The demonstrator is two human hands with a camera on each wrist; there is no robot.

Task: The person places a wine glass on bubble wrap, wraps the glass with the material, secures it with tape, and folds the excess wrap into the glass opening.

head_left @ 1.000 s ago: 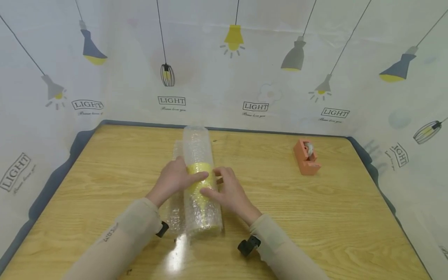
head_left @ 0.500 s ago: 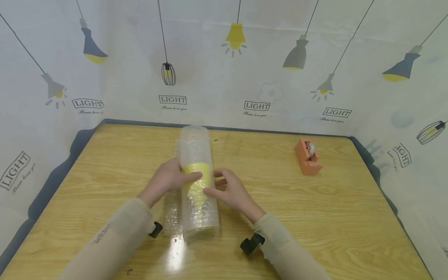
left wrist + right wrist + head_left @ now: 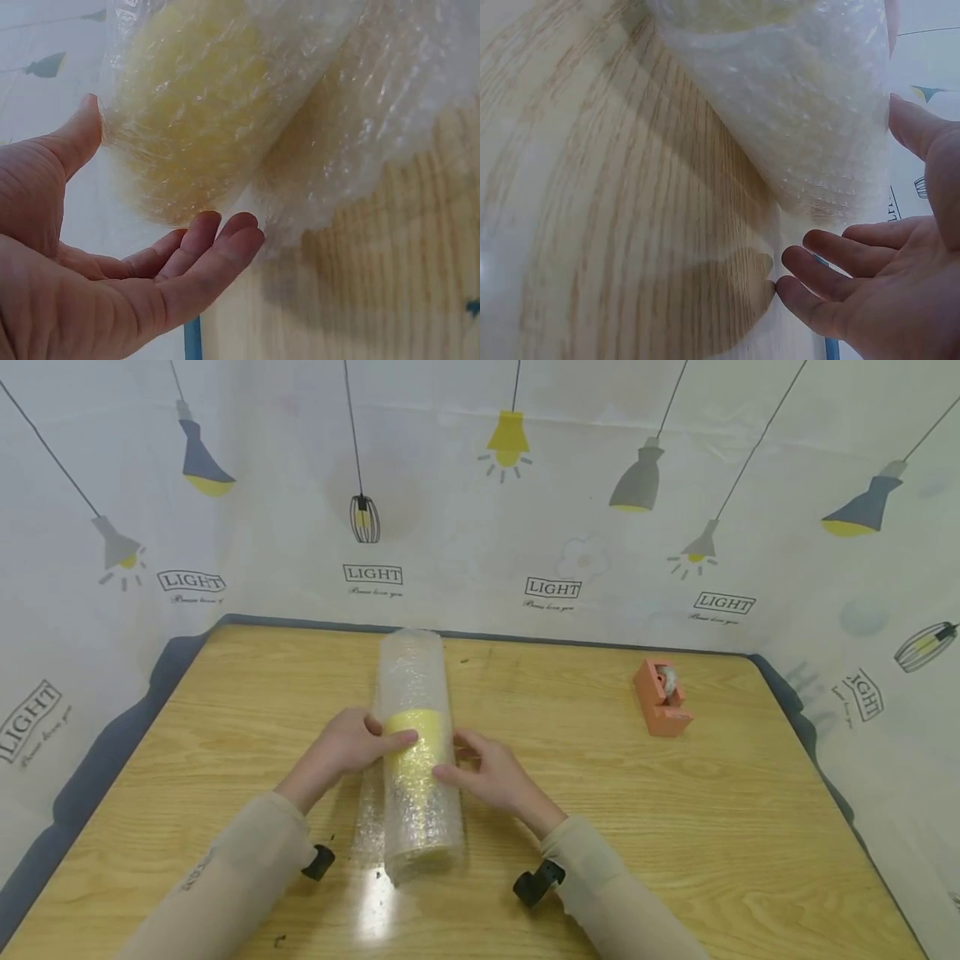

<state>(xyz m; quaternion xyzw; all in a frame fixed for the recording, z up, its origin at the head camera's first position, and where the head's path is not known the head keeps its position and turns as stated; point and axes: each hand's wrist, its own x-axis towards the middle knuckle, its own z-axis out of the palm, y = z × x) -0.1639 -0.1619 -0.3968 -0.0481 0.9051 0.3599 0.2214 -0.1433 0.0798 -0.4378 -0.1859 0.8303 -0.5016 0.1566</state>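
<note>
A yellow object wrapped in clear bubble wrap makes a long bubble-wrap roll (image 3: pixel 420 810) lying lengthwise on the wooden table. A loose flap of bubble wrap (image 3: pixel 370 827) lies flat along its left side. My left hand (image 3: pixel 352 742) is at the left flank, thumb on top over the yellow part and fingers low at the side. In the left wrist view its fingertips (image 3: pixel 244 244) are right at the roll's lower edge. My right hand (image 3: pixel 495 777) touches the right flank with its thumb. Its fingers extend beside the roll, loosely spread, in the right wrist view.
An orange tape dispenser (image 3: pixel 663 697) with a roll of tape stands at the back right of the table (image 3: pixel 712 827). Behind and at both sides hangs a pale curtain (image 3: pixel 465 527) printed with lamps. Small dark marks dot the front tabletop.
The bubble-wrap roll has moved slightly left, and less of the loose flap shows beside it. My left hand has shifted left and a little nearer; the right stays at the roll's right side.
</note>
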